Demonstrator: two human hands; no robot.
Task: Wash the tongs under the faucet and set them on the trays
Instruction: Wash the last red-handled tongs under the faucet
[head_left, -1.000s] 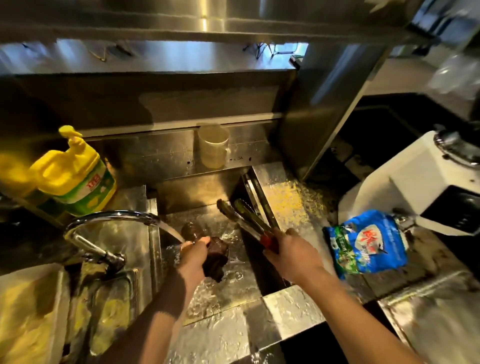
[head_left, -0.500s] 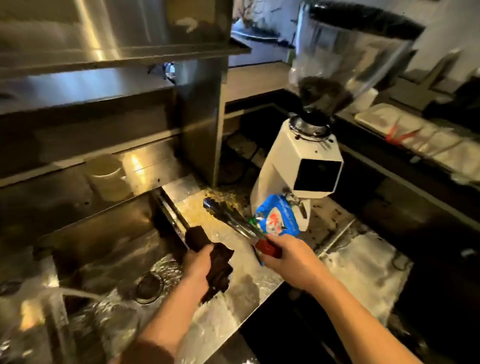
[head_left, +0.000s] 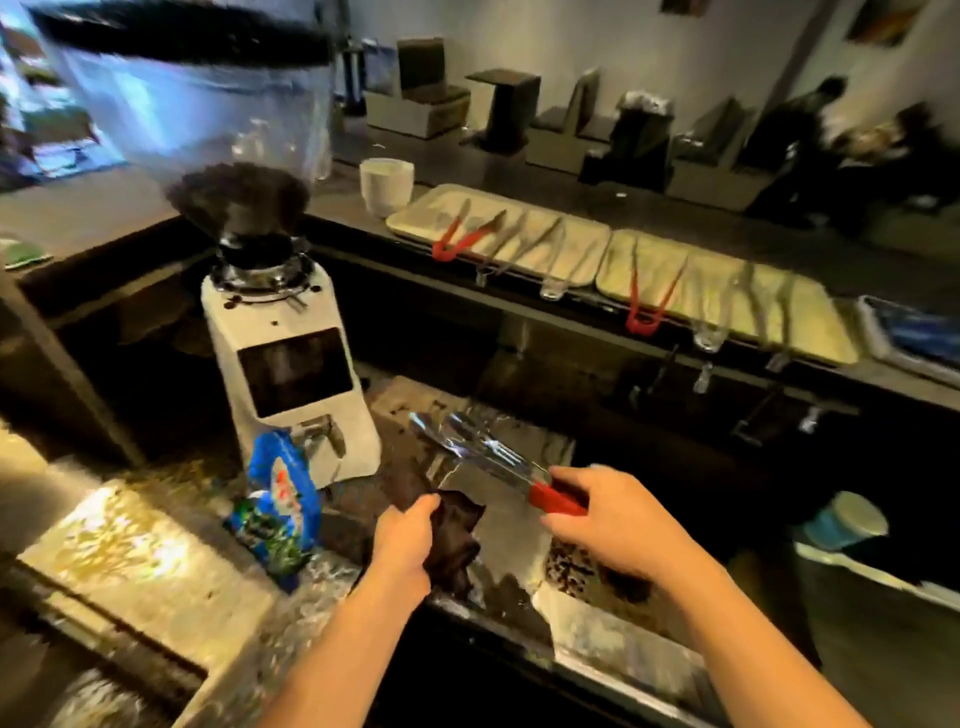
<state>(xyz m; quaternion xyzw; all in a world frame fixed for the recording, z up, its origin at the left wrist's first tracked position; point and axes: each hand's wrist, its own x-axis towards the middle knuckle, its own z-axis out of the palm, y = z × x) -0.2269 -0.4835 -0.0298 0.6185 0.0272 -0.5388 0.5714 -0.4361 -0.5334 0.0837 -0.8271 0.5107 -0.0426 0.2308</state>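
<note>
My right hand (head_left: 613, 519) grips metal tongs (head_left: 483, 454) by their red handle end; the steel arms point up and left over the wet steel counter (head_left: 509, 551). A dark cloth (head_left: 457, 540) is bunched in my left hand (head_left: 405, 535), just left of the tongs and below them. On the raised ledge behind lie two beige trays, the left tray (head_left: 582, 260) and the right tray (head_left: 810, 332), each holding several tongs, some with red handles. The faucet and sink are out of view.
A white coffee grinder (head_left: 291, 374) with a bean hopper stands left of my hands. A blue pouch (head_left: 280, 509) leans at its base. A white cup (head_left: 387, 184) sits beside the left tray, a blue-and-white cup (head_left: 841, 522) at lower right. People sit in the far background.
The view has swung right from the sink and faucet to the counter and trays. Both hands have moved right with it, still holding the cloth and the tongs.
</note>
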